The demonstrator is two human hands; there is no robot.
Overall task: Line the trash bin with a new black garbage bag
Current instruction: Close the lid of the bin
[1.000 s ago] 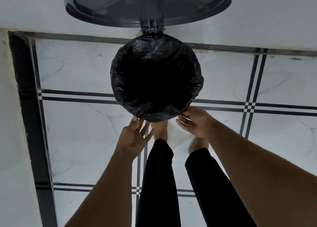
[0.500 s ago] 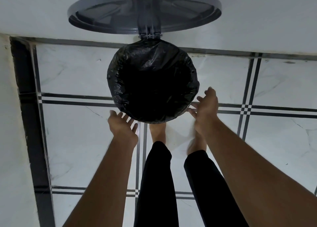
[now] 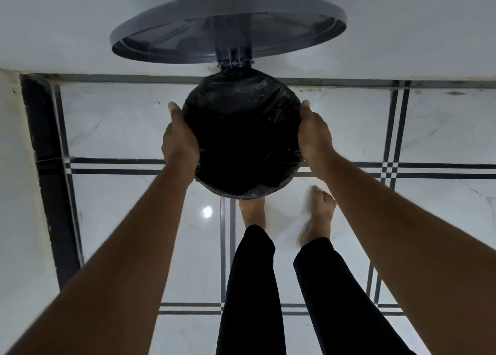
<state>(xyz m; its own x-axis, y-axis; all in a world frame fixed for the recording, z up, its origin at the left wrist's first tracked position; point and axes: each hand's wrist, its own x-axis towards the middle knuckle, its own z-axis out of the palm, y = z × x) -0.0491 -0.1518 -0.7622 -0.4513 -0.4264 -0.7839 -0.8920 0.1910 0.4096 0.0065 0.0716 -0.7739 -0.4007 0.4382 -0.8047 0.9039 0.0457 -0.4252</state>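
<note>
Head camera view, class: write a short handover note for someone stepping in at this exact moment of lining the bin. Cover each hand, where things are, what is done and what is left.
Left hand: pressed flat against the left side of the round trash bin's bagged rim.
Right hand: pressed flat against the right side of it.
Black plastic garbage bag: inside the bin, its edge folded over the rim all round as far as visible.
Round grey hinged lid: standing open behind the bin, near the wall.
Done: bag inserted and cuffed over the rim.
Left: probably smooth the cuff, let go, close the lid.

Round trash bin (image 3: 214,187) on the tiled floor, black garbage bag (image 3: 241,129) folded over its rim (grey lid (image 3: 228,30) raised)
</note>
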